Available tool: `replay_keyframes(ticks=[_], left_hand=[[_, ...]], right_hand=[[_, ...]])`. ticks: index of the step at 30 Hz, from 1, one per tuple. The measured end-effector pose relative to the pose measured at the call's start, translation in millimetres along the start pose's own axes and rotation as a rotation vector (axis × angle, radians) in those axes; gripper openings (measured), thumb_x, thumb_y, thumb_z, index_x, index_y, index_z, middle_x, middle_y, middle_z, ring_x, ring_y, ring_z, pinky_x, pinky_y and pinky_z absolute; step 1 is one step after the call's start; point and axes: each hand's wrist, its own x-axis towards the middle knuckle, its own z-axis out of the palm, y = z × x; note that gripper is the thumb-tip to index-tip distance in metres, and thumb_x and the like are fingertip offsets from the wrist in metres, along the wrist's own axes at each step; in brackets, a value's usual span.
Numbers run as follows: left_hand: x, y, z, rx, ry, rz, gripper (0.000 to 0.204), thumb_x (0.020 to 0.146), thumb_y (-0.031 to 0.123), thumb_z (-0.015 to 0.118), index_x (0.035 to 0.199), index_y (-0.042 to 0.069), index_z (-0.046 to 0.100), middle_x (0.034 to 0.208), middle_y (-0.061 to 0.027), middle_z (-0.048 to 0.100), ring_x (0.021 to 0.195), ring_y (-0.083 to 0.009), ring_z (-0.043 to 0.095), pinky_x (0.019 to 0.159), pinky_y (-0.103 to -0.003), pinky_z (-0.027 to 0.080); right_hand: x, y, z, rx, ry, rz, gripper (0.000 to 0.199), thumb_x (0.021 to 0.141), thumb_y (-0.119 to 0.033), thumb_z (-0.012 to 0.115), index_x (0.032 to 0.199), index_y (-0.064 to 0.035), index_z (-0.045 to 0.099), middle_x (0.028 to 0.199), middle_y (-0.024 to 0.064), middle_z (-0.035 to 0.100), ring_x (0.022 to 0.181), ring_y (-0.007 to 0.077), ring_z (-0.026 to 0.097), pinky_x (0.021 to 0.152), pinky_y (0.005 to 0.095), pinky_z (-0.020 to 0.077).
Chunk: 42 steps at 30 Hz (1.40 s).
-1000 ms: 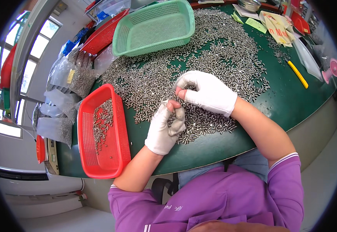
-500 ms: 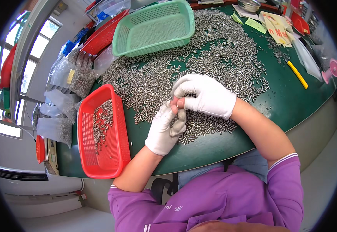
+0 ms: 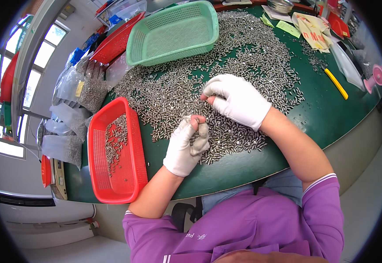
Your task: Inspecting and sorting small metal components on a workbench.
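Sorting scene: a person in a purple top sits at a round green worktop (image 3: 331, 118), seen from above.
Metal pieces: a wide heap of small silvery screw-like pieces (image 3: 243, 57) covers much of the worktop, spreading from the green basket down to both hands.
Left hand (image 3: 186, 147): in a white glove, curled half shut, cupping a small bunch of the pieces against the palm, fingertips drawn together at the top.
Right hand (image 3: 239, 101): in a white glove, resting on the heap just beside the left hand, its thumb and forefinger pinched together; whether a piece lies between them cannot be told.
Red basket (image 3: 131, 175): a shallow mesh tray to the left of the left hand, holding a thin scatter of the same pieces.
Green basket (image 3: 173, 33): a mesh tray at the far edge of the heap.
Clear bags (image 3: 74, 87): piled at the left rim, some filled with grey pieces.
Yellow stick (image 3: 336, 83): lies alone on the right, well apart from the hands.
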Motion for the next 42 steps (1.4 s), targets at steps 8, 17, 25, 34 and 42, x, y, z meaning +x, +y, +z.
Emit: replay_keyframes(ticks=[8, 17, 25, 34, 42], left_hand=[[-1.9, -1.1, -1.7, -0.035, 0.045, -0.009, 0.021, 0.094, 0.026, 0.053, 0.101, 0.007, 0.058, 0.075, -0.0019, 0.052, 0.049, -0.0081, 0.034, 0.045, -0.021, 0.026], [-3.3, 2.2, -6.9, 0.013, 0.02, 0.011, 0.026, 0.093, 0.033, 0.056, 0.106, 0.011, 0.051, 0.085, -0.0015, 0.051, 0.058, -0.0087, 0.039, 0.054, -0.022, 0.032], [-1.2, 0.5, -1.3, -0.022, 0.024, 0.017, 0.017, 0.093, 0.028, 0.056, 0.099, 0.013, 0.059, 0.079, -0.0006, 0.053, 0.053, -0.0076, 0.035, 0.048, -0.02, 0.027], [3.2, -1.6, -3.8, -0.091, 0.053, 0.039, 0.021, 0.092, 0.032, 0.057, 0.095, 0.012, 0.059, 0.078, -0.0005, 0.05, 0.05, -0.0074, 0.034, 0.048, -0.021, 0.027], [6.0, 2.9, -11.6, -0.108, 0.051, 0.124, 0.023, 0.094, 0.036, 0.054, 0.09, 0.013, 0.056, 0.078, -0.001, 0.052, 0.05, -0.0073, 0.036, 0.047, -0.021, 0.029]], right_hand=[[-6.1, -8.6, -5.2, -0.336, -0.373, 0.029, 0.016, 0.07, -0.024, 0.071, 0.08, -0.0115, 0.069, 0.105, 0.0067, 0.063, 0.104, 0.0247, 0.056, 0.086, 0.0386, 0.0452], [-1.4, -0.9, 6.8, -0.101, -0.109, 0.004, 0.015, 0.078, -0.021, 0.062, 0.081, -0.0066, 0.064, 0.089, 0.0106, 0.062, 0.09, 0.0289, 0.06, 0.08, 0.039, 0.0476], [1.8, 6.8, -4.9, 0.067, -0.031, 0.204, 0.027, 0.085, -0.03, 0.057, 0.092, -0.0056, 0.066, 0.093, 0.0166, 0.064, 0.091, 0.0329, 0.06, 0.081, 0.0398, 0.0476], [0.7, 77.2, -69.6, -0.683, 0.738, 0.397, 0.046, 0.076, -0.01, 0.064, 0.121, -0.0069, 0.055, 0.127, 0.0143, 0.051, 0.112, 0.0334, 0.053, 0.096, 0.0379, 0.0433], [-1.7, 69.2, -64.2, -0.593, 0.497, 0.481, 0.028, 0.084, -0.037, 0.059, 0.089, -0.0113, 0.07, 0.095, 0.0129, 0.065, 0.094, 0.0302, 0.061, 0.084, 0.0387, 0.0479]])
